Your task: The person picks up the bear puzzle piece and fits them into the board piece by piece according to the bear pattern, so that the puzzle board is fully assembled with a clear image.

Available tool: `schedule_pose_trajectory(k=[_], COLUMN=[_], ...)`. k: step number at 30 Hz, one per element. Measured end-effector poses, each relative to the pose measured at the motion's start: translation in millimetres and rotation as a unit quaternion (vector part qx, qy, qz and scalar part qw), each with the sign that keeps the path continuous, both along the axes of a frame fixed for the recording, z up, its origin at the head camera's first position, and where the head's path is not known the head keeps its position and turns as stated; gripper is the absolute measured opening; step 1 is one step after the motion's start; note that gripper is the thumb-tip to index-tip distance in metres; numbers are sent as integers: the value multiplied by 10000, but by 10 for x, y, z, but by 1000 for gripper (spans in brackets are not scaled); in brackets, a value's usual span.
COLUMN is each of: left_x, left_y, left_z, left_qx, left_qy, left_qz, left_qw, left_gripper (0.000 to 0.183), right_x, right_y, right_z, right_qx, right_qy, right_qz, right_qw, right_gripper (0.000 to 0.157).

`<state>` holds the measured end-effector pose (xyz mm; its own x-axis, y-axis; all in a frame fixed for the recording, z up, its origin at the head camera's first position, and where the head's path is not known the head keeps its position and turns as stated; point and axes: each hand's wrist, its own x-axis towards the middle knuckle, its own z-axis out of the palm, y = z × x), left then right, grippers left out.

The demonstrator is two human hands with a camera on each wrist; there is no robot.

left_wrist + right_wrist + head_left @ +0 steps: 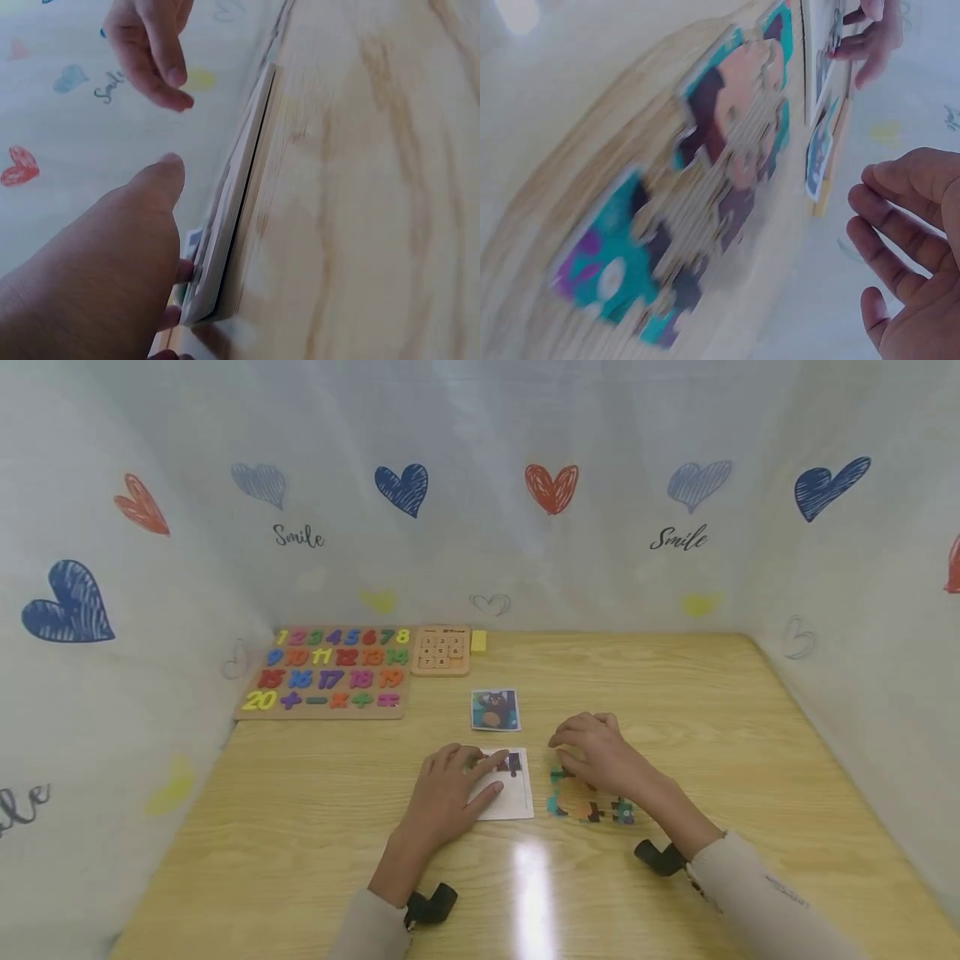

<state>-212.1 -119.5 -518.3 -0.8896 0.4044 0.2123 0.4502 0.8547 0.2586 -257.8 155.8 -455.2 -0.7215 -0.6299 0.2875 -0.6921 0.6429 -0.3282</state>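
A white puzzle board (pixel 510 802) lies in front of the person, with a few picture pieces (pixel 513 764) set along its top edge. The left hand (pixel 450 793) rests on the board's left side, fingers spread over those pieces. To the right, several loose jigsaw pieces (pixel 611 262) lie on the table, teal, brown and orange. Over them hovers the right hand (pixel 600 756), its fingers loosely bent; in the right wrist view nothing shows between them. Seen from the left wrist, the board (pixel 232 202) is edge-on, with the left fingertips at its near corner.
A bear picture card (pixel 495 710) lies just beyond the board. Farther back left are a colourful number board (pixel 322 710), a wooden sliding number puzzle (pixel 441 670) and a small yellow block (pixel 478 642). A printed curtain (pixel 480 552) encloses the table's back and sides.
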Motion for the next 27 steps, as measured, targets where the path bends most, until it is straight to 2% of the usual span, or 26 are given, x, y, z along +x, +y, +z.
schedule_pose_trajectory(k=[7,17,27], left_x=[16,39,-7], left_y=[29,27,-52], left_z=[34,-14,-11], left_qx=[-44,-115,244], left_qy=[95,-70,-383], left_qz=[54,75,219], left_qw=[9999,9999,9987], left_gripper=[53,54,65], right_x=[79,144,110], right_y=[180,139,99], right_z=[-60,-227,-251], right_qx=[122,372,364], right_qy=[-96,-150,-71], right_qz=[-146,41,64], right_qw=[9998,9992,9993], right_gripper=[16,22,18])
